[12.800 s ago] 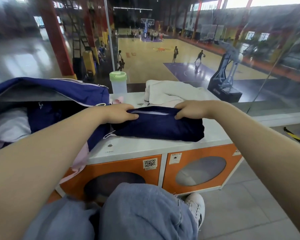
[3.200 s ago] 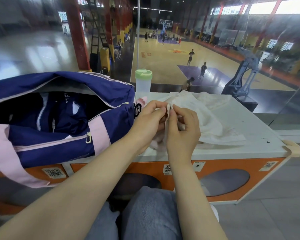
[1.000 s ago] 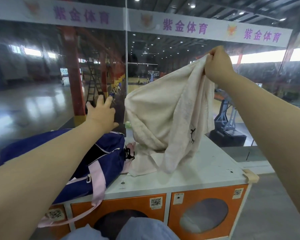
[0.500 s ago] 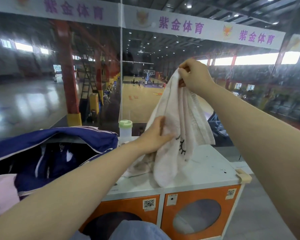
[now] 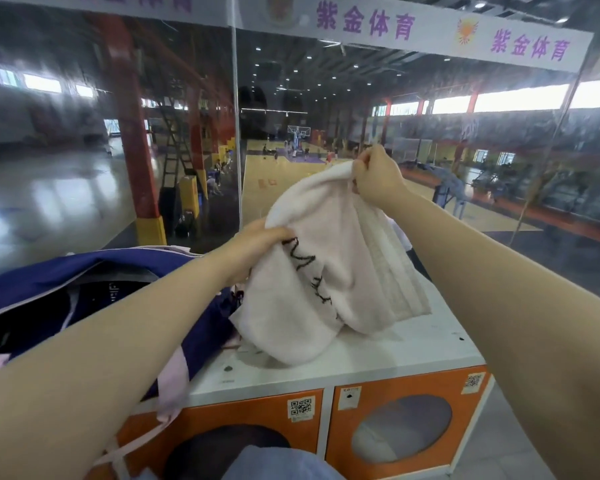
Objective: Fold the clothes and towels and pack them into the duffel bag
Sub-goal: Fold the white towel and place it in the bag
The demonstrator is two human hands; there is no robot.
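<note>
A white towel with black stitched lettering hangs in the air above the white cabinet top. My right hand pinches its upper edge, raised high. My left hand grips the towel's left edge, lower down. The towel's bottom rests bunched on the cabinet top. The navy duffel bag with pink straps stands open at the left, dark folded clothes inside it. My left forearm crosses over the bag's right end.
The cabinet has orange doors with oval windows below its top. A glass wall rises right behind the cabinet, with a basketball hall beyond. My knee in blue jeans is at the bottom edge.
My left hand has taken hold of the towel's left edge and lifted it. My right hand has come down a little. The towel is now spread between both hands.
</note>
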